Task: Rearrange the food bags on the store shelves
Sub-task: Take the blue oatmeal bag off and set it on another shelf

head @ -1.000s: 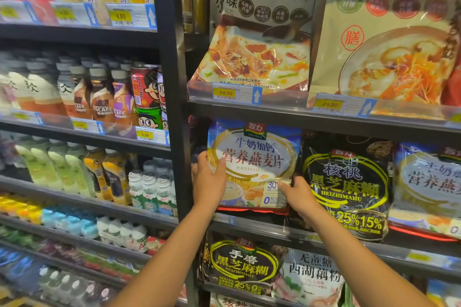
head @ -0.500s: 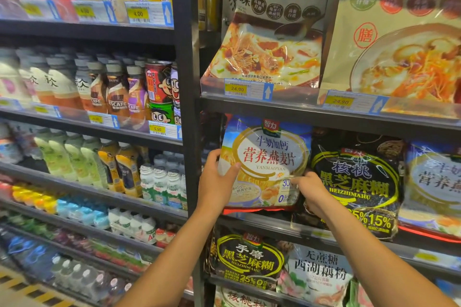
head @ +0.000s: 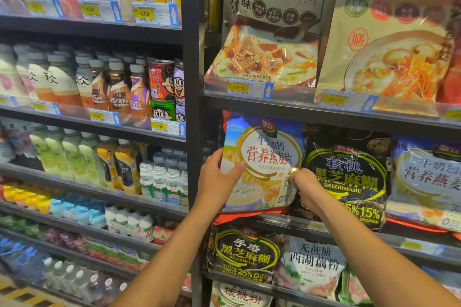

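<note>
Forearms reach from the lower edge toward the middle shelf (head: pixel 324 226), 1 on each side of a single pack. The left hand (head: pixel 219 179) grasps the left edge of the oatmeal bag (head: pixel 262 164), thumb laid across its blue-and-white front, fingers hidden behind. The right hand (head: pixel 308 189) pinches the bag's right edge, close against the neighbouring black sesame bag (head: pixel 346 177). Holding both sides probably keeps the soft pack from folding and lets it be squared up.

The oatmeal bag stands at the left end of that shelf, near the upright post (head: pixel 192 132). It leans a little and its red bottom seam hangs over the front rail, so it looks not yet seated. Just beside it the sesame bag stands face-out, and further right is a 2nd oatmeal bag (head: pixel 429 177) of the same print. The matching faces suggest the aim is a tidy front row.

Above, 2 pale cereal bags (head: pixel 269 40) lean on the price-tag strip (head: pixel 249 88). Left of the post, bottled drinks (head: pixel 112 169) fill the next bay.
</note>
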Tool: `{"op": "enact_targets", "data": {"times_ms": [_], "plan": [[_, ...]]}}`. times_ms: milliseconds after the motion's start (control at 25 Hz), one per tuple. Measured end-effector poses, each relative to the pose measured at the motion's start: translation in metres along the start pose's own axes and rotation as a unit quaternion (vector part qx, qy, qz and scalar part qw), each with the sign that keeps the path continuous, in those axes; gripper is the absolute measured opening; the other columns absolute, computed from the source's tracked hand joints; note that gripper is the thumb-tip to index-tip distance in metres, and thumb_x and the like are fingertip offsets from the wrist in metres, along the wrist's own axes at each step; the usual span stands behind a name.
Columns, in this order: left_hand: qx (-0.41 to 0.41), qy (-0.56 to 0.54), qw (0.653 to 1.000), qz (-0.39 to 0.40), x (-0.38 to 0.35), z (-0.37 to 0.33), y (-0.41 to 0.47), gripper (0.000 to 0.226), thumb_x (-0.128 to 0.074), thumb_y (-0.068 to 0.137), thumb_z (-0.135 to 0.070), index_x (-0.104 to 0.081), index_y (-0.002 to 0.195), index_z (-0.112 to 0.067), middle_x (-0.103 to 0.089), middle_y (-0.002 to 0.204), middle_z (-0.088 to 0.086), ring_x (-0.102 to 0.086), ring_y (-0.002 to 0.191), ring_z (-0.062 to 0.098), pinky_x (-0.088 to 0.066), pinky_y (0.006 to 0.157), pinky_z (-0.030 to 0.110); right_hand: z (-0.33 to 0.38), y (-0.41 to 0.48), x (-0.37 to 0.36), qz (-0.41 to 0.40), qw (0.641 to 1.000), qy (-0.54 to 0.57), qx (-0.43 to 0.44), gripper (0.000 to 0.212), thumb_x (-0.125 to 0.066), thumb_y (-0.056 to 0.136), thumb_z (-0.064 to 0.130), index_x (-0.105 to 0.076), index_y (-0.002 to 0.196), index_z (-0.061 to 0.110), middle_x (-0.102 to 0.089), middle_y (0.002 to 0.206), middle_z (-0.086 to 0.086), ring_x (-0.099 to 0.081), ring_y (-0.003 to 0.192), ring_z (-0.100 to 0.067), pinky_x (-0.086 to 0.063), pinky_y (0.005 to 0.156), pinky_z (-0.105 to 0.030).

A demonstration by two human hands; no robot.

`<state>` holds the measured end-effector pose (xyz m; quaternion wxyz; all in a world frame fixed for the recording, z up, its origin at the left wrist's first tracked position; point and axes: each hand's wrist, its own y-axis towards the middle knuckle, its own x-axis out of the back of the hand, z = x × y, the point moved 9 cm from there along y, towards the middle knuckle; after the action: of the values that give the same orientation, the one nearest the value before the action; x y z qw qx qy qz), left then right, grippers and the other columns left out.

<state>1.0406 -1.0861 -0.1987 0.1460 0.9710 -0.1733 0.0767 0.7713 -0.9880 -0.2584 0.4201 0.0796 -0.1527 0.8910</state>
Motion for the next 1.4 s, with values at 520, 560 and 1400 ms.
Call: {"op": "enact_targets", "data": {"times_ms": [520,560,1400], "plan": [[-0.022,-0.060,0.998,-0.006,0.005,-0.002,-0.006,0.068,-0.079,0.090,-0.035,-0.043,0.148,-0.037,-0.069,0.124,-0.017,-0.068,0.112,0.006,-0.058,0.099,0.047,0.039,-0.006,-0.003,0.061,0.994,-0.042,0.086,0.030,-0.048,0.104,0.006,-0.061,0.130,0.003,-0.071,0.114,-0.009,-0.068,0.102,-0.022,-0.051,0.086,-0.035],[-0.024,-0.065,0.998,-0.005,0.006,-0.002,-0.005,0.067,-0.079,0.090,-0.035,-0.044,0.147,-0.037,-0.069,0.123,-0.018,-0.068,0.112,0.005,-0.058,0.099,0.047,0.037,-0.008,-0.002,0.063,0.993,-0.043,0.085,0.030,-0.048,0.104,0.007,-0.060,0.131,0.005,-0.072,0.112,-0.007,-0.069,0.099,-0.018,-0.051,0.081,-0.034],[0.146,-0.239,0.944,0.176,-0.053,0.056,-0.112,0.049,-0.076,0.082,-0.029,-0.067,0.129,-0.016,-0.078,0.120,0.010,-0.075,0.112,0.033,-0.053,0.105,0.061,-0.109,-0.136,0.099,0.074,0.995,0.005,0.073,0.047,-0.078,0.076,0.050,-0.069,0.115,0.025,-0.080,0.099,0.018,-0.075,0.102,-0.009,-0.054,0.090,-0.028]]}}
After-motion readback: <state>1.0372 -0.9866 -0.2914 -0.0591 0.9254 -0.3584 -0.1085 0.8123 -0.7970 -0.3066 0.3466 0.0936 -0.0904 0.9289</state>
